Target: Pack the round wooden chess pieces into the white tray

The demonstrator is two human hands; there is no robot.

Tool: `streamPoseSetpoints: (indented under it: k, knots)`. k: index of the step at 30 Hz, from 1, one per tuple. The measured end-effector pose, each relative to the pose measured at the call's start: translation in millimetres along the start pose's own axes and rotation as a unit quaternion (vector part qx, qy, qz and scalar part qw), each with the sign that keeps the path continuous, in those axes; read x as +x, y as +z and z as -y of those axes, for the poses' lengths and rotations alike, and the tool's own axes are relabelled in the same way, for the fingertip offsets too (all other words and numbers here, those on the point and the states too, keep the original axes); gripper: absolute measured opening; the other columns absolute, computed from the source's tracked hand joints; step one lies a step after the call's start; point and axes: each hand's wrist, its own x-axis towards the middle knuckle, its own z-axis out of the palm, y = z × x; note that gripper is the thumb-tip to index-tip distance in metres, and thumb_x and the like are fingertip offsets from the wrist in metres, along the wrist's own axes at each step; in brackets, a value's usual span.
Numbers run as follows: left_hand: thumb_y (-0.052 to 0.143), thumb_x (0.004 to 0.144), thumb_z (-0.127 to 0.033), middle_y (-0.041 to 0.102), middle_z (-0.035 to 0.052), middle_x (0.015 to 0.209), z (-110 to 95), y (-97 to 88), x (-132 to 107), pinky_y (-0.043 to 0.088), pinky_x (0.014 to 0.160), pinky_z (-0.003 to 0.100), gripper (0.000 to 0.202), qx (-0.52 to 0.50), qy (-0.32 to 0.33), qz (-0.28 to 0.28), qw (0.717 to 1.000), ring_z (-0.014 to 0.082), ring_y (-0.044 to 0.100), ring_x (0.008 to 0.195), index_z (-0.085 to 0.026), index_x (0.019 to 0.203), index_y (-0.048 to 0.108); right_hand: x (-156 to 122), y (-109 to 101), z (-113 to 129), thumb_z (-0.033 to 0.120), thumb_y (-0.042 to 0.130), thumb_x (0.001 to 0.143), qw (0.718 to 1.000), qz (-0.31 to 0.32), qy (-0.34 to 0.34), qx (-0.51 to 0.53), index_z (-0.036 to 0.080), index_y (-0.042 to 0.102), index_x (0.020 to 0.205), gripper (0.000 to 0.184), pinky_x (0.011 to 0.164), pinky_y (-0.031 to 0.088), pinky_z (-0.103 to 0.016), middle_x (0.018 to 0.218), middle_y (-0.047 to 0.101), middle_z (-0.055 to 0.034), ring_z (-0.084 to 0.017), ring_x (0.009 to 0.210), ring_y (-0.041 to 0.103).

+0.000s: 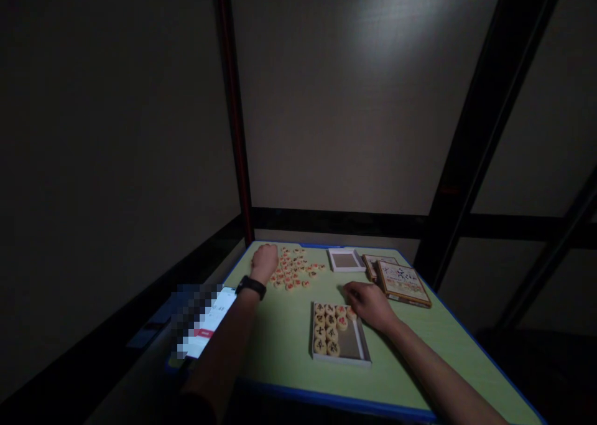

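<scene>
My left hand [265,262], with a dark band [252,286] on the wrist, is closed at the left edge of a loose spread of round Chinese chess pieces [290,274]. Its fingertips are hidden, so anything inside is out of sight. Closer to me lies a shallow open box [341,363] with several pieces standing in rows along its left side and far edge. My right hand [370,303] rests beside the box's far right corner, fingers curled; whatever they hold does not show. Just below those fingers a red-marked piece [351,313] sits in the corner.
A second shallow tray [346,261] lies at the far side of the green table [289,350]. Two printed boxes [403,282] overlap at the right. A lit phone screen [209,325], partly blurred, is at the left edge. Walls [326,132] stand close behind.
</scene>
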Motion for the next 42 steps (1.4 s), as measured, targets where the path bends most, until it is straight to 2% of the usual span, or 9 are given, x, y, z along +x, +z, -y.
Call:
streamPoseSetpoints:
  k: [3,7,18,26,31,33,36,38,42]
  knots:
    - [0.052,0.086,-0.011,0.069,0.0222,0.117,17.2,-3.2,26.7,0.053,0.090,0.034,0.032,0.010,0.000,0.035,0.999,0.0287,0.066,0.112,-0.012,0.113,0.071,2.6,3.6,1.3,0.015,0.049,0.088,1.000,-0.006,-0.001,0.001,0.018,0.072,0.090,0.024,0.069,0.042,-0.025,0.090,0.077,-0.0073,-0.021,0.085,0.071]
    - [0.064,0.079,-0.013,0.071,0.0196,0.115,25.3,3.7,43.0,0.053,0.084,0.030,0.032,0.020,0.006,0.069,0.997,0.0276,0.068,0.110,-0.016,0.110,0.071,3.6,6.3,-0.8,0.019,0.049,0.091,1.000,-0.012,-0.003,0.014,0.018,0.073,0.093,0.024,0.070,0.042,-0.026,0.092,0.077,-0.0083,-0.022,0.085,0.071]
    - [0.060,0.083,-0.024,0.070,0.0119,0.123,23.3,5.0,50.2,0.052,0.087,0.030,0.023,0.015,0.008,0.094,0.995,0.0252,0.065,0.114,-0.023,0.103,0.073,3.2,2.6,-5.2,0.021,0.049,0.091,0.999,-0.029,0.012,0.034,0.018,0.074,0.091,0.025,0.070,0.045,-0.027,0.090,0.078,-0.0085,-0.022,0.082,0.071]
    - [0.062,0.076,-0.012,0.072,0.0177,0.115,15.3,8.4,51.3,0.054,0.086,0.033,0.035,0.024,0.007,0.091,0.996,0.0290,0.067,0.112,-0.018,0.109,0.071,2.2,3.1,-7.1,0.020,0.050,0.089,0.997,-0.045,0.028,0.055,0.019,0.075,0.095,0.026,0.071,0.047,-0.026,0.091,0.078,-0.0072,-0.021,0.082,0.072]
    - [0.057,0.081,-0.014,0.069,0.0195,0.121,13.7,12.5,50.1,0.053,0.088,0.033,0.037,0.023,0.002,0.071,0.997,0.0294,0.066,0.115,-0.017,0.115,0.069,2.5,-5.2,-8.2,0.018,0.053,0.085,0.992,-0.054,0.028,0.112,0.018,0.075,0.094,0.024,0.071,0.048,-0.029,0.087,0.077,-0.0075,-0.022,0.079,0.070]
    - [0.057,0.082,-0.014,0.070,0.0201,0.120,15.2,13.0,50.6,0.053,0.086,0.032,0.036,0.020,0.000,0.064,0.998,0.0294,0.066,0.113,-0.016,0.115,0.069,0.6,-14.8,-9.2,0.020,0.059,0.082,0.983,-0.035,0.010,0.181,0.018,0.075,0.096,0.021,0.069,0.049,-0.028,0.087,0.076,-0.0070,-0.020,0.076,0.068]
    - [0.055,0.083,-0.015,0.071,0.0212,0.116,17.0,12.8,52.5,0.053,0.084,0.029,0.033,0.011,0.000,0.051,0.999,0.0288,0.068,0.110,-0.014,0.113,0.070,-5.0,-29.8,-8.8,0.023,0.070,0.074,0.963,0.044,-0.056,0.260,0.018,0.075,0.102,0.029,0.068,0.049,-0.027,0.094,0.073,-0.0059,-0.018,0.078,0.066]
    - [0.052,0.086,-0.017,0.071,0.0206,0.116,16.0,12.6,53.8,0.052,0.084,0.027,0.031,0.001,0.011,0.039,0.999,0.0276,0.068,0.110,-0.013,0.111,0.070,-8.8,-35.4,-5.8,0.020,0.074,0.069,0.958,0.083,-0.087,0.261,0.019,0.074,0.106,0.037,0.070,0.049,-0.027,0.099,0.072,-0.0055,-0.018,0.081,0.064]
    - [0.048,0.090,-0.018,0.073,0.0164,0.113,6.1,13.2,54.0,0.050,0.085,0.025,0.029,-0.027,0.054,0.025,0.998,0.0243,0.068,0.109,-0.015,0.107,0.072,-11.8,-33.1,3.8,0.006,0.069,0.063,0.968,0.100,-0.099,0.207,0.017,0.074,0.105,0.044,0.077,0.049,-0.029,0.099,0.071,-0.0059,-0.019,0.084,0.063]
